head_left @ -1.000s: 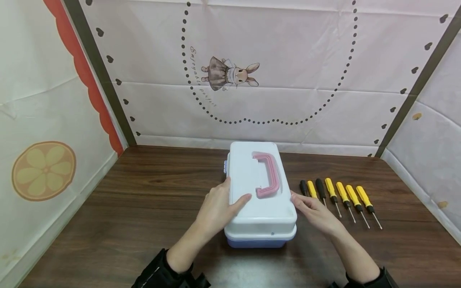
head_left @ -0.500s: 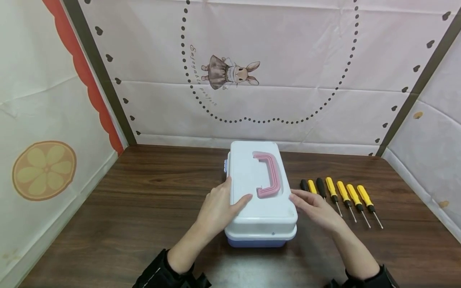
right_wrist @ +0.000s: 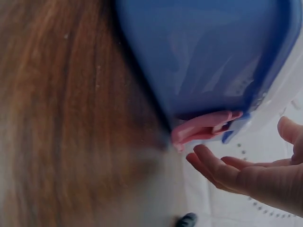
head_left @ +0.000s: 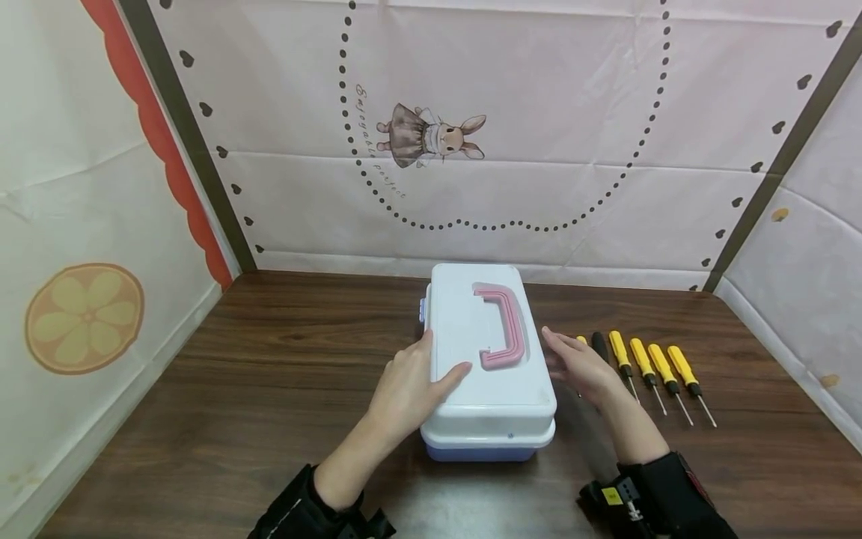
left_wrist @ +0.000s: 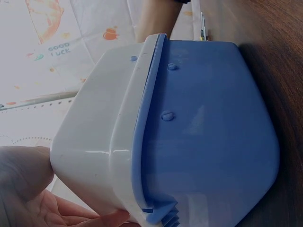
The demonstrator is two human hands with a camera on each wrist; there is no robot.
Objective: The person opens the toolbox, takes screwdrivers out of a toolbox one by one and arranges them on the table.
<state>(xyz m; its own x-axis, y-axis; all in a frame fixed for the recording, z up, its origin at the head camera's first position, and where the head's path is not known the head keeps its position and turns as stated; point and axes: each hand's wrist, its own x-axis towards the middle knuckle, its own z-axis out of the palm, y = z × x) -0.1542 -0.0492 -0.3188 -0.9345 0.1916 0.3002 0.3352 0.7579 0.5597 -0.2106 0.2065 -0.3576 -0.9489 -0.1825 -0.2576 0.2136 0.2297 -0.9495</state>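
Observation:
A lidded toolbox (head_left: pixel 458 314) with a white top, blue base and pink carry handle (head_left: pixel 508 329) stands lengthwise on the table. My left hand (head_left: pixel 400 389) holds its left edge, thumb over the lid and fingers down along the side. In the left wrist view those fingers touch the white lid beside a blue catch (left_wrist: pixel 166 213). At the box's right side is my right hand (head_left: pixel 582 367), fingers extended. The right wrist view shows a pink latch (right_wrist: pixel 203 128) jutting from the blue wall, with the right fingertips (right_wrist: pixel 201 152) close below it, seemingly apart.
Several screwdrivers lie in a row right of the box, including a yellow one (head_left: pixel 682 367) at the end and a black-handled one (head_left: pixel 599 346). My right hand covers part of the row. Printed cloth walls (head_left: pixel 552 90) enclose the brown wooden table (head_left: pixel 289 359).
My right hand has shifted from the box's right edge farther back along that side, and now hides the leftmost black screwdriver. The left hand and the box stay put.

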